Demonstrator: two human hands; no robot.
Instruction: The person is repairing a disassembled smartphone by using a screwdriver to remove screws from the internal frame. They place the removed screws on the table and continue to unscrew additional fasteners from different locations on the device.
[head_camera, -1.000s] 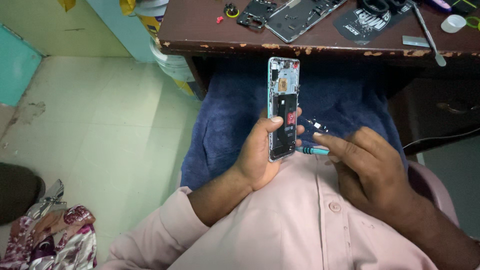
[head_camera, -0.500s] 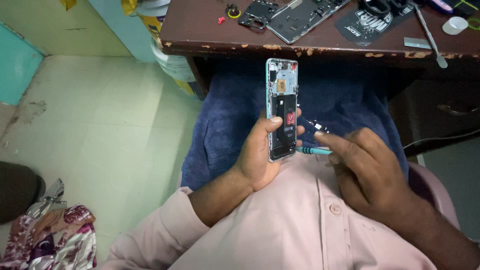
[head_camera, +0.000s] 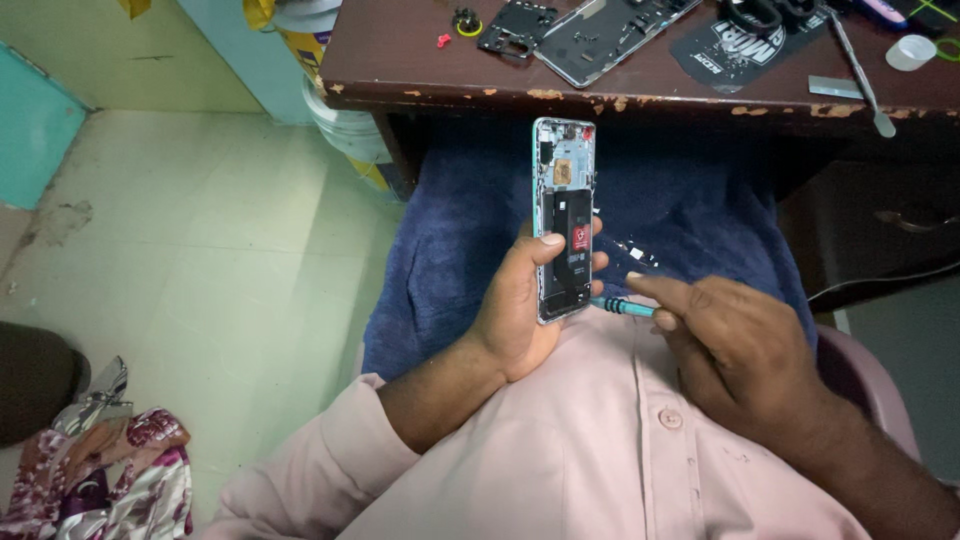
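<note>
A: Head view. What is held, and where?

B: An opened smartphone (head_camera: 565, 220), back cover removed, is held upright over the lap, above a blue towel (head_camera: 470, 230). It is gripped by the left hand (head_camera: 525, 305): the thumb is laid on the left edge, the fingers are curled behind the frame and closed around it. The battery and board are exposed toward the camera.

A: And the right hand?

B: The right hand (head_camera: 740, 355) is closed on a teal-handled precision screwdriver (head_camera: 622, 307). The handle is pinched between thumb and fingers, and the index finger is extended along it. The tip is placed at the lower right edge of the phone; whether a screw is engaged cannot be told.

A: How is this step best performed?

B: The driver should be kept in line with the screw, and light pressure applied. The frame should be steadied firmly, so that a loosened screw falls on the towel.

A: What else is seen?

B: A brown wooden desk (head_camera: 400, 60) is seen beyond, with a removed phone back panel (head_camera: 610, 35) and a metal spudger (head_camera: 858, 70) upon it.
</note>
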